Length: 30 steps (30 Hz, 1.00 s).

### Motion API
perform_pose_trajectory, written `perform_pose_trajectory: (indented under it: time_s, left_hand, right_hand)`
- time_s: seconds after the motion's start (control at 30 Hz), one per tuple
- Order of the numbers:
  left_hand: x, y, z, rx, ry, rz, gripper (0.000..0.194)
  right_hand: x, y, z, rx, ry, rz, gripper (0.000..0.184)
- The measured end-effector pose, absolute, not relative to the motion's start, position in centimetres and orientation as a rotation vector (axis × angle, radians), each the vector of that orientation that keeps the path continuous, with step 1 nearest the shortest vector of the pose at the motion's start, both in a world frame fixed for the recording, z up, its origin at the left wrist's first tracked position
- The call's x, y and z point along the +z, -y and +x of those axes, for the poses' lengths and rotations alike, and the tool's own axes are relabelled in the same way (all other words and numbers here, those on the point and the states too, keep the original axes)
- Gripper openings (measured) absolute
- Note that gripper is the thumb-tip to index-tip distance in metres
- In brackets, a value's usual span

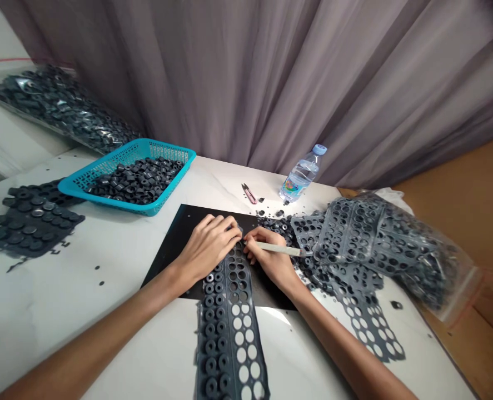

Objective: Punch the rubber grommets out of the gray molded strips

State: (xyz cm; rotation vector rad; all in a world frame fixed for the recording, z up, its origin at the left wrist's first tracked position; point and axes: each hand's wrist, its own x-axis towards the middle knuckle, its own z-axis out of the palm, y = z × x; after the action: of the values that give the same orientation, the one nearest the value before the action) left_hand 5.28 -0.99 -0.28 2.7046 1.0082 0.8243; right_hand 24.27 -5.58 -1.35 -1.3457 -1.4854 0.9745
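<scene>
A long dark rubber sheet (222, 333) runs from the near edge of the view to my hands. Its left rows bear molded ring-shaped parts, while its right rows are punched-out holes. Over the sheet's far end, my left hand (213, 241) has its fingers curled and pressed down on the rubber. Close beside it, my right hand (271, 258) grips a pale pen-like tool (280, 249) whose back end points right; its working tip is hidden by the fingers. Beneath both hands lies a black mat (169, 244).
A blue basket (104, 203) of small rubber parts stands at left, a filled plastic bag (63, 108) behind it. More molded sheets (38, 222) lie far left. Pink thread snips (249, 193) and a water bottle (302, 176) are behind. Punched sheets (354, 233) and a bag pile up at right.
</scene>
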Motion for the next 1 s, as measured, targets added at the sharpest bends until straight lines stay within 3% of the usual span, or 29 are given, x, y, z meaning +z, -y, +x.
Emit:
perform_pose_trajectory:
  time_s: [0.2, 0.4, 0.6, 0.77, 0.9, 1.0]
  left_hand:
    - [1.4, -2.1, 3.2, 1.428, -1.112, 1.837, 0.018]
    - [4.4, -5.9, -6.9, 1.702, -1.611, 2.054, 0.025]
    - [3.6, -7.4, -11.6, 1.596, -1.936, 2.209, 0.036]
    - [4.0, -6.6, -9.5, 1.593, -1.981, 2.261, 0.036]
    - [4.3, -4.3, -4.4, 1.526, -1.615, 2.402, 0.027]
    - [3.0, -2.3, -0.1, 1.155, -1.185, 2.527, 0.019]
  right_hand:
    - [-1.7, 5.6, 24.2, 0.981, 1.45, -1.355, 0.012]
    - [-1.6, 5.6, 24.2, 0.966, 1.373, -1.343, 0.017]
    - [-1.4, 5.7, 24.3, 0.755, 1.382, -1.401, 0.023]
    - [-1.1, 5.3, 23.7, 0.892, 1.398, -1.334, 0.023]
    - [-1.5, 4.9, 23.4, 1.014, 1.398, -1.298, 0.022]
    - [-1.8, 4.7, 23.3, 1.049, 1.399, -1.31, 0.02]
